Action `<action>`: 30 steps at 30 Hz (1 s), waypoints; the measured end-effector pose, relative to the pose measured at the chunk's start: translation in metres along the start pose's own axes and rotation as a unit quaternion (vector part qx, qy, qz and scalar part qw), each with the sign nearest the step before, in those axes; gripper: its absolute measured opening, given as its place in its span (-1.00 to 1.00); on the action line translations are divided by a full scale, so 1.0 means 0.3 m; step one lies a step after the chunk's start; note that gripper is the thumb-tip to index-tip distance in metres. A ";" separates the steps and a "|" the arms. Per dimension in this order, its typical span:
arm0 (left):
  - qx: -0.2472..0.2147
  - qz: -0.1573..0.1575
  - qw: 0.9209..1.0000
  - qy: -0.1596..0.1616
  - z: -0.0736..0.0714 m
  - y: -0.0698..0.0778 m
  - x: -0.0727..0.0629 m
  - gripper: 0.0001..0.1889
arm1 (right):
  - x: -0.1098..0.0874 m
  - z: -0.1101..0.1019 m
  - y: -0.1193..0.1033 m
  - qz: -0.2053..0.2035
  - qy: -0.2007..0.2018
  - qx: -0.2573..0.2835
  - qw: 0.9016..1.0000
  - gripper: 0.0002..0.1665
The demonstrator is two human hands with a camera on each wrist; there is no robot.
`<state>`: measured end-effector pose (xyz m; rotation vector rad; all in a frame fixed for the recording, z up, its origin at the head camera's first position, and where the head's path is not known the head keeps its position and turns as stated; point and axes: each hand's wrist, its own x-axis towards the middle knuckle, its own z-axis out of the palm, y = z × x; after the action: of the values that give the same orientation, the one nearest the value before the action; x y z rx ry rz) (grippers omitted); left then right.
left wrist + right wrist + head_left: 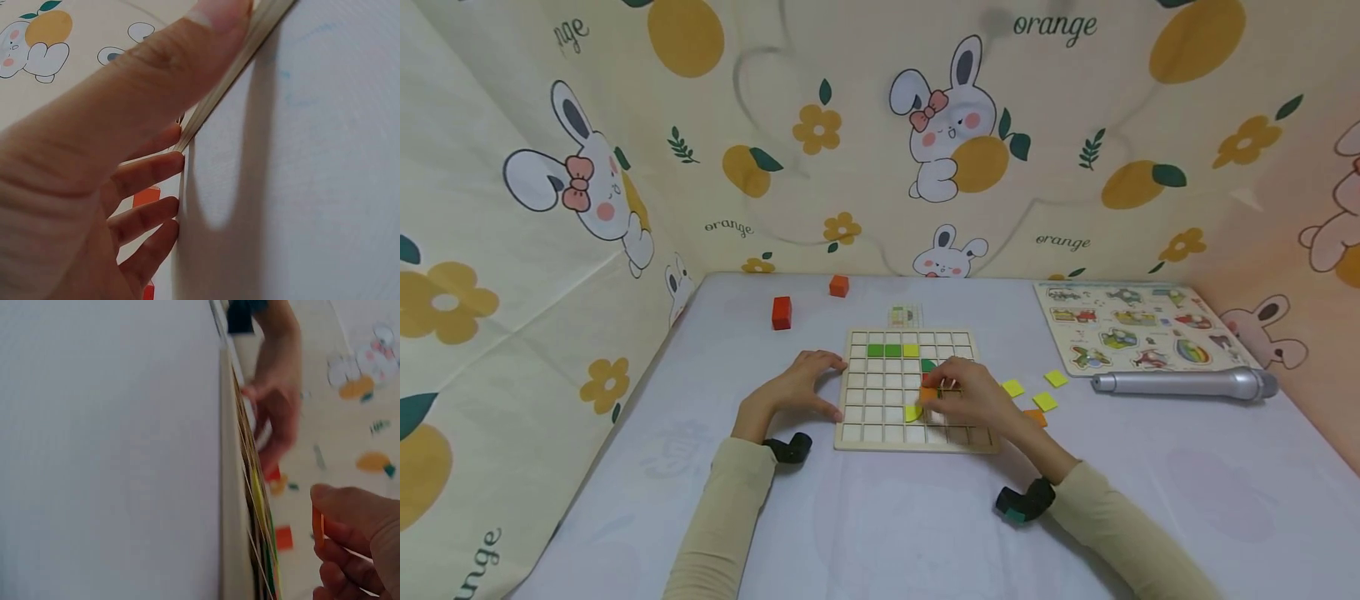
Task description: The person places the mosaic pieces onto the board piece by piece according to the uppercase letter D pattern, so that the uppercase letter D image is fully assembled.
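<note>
A wooden grid board lies on the white-covered table between the hands. My left hand rests against its left edge, thumb near the front corner and fingers farther back. The left wrist view shows the thumb along the board's rim. My right hand pinches a thin orange tile between thumb and fingers, over the board's middle. Two green tiles and a yellow tile sit in an upper row. A green rounded tile and a yellow rounded tile are near the right fingers, which partly hide a red piece.
Several loose yellow tiles and an orange tile lie right of the board. Red-orange blocks stand back left. Behind the board is a small pattern card. A picture puzzle board and a silver microphone lie at right.
</note>
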<state>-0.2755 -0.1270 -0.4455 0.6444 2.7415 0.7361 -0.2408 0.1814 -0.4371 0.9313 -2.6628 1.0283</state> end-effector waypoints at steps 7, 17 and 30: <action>-0.009 -0.004 1.000 -0.002 -0.001 0.004 0.000 -0.12 | 0.031 0.092 -0.066 0.024 -0.028 0.019 0.999 -0.74; -0.006 -0.004 1.000 -0.005 -0.005 0.004 -0.002 -0.13 | 0.046 0.152 -0.076 0.017 -0.035 -0.003 0.999 -0.81; -0.006 -0.003 1.000 0.000 0.000 -0.001 0.001 -0.14 | 0.038 0.146 -0.071 -0.016 -0.026 -0.018 0.999 -0.73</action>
<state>-0.2760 -0.1271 -0.4458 0.6334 2.7360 0.7511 -0.2333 0.1351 -0.4545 1.0032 -2.6894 0.9590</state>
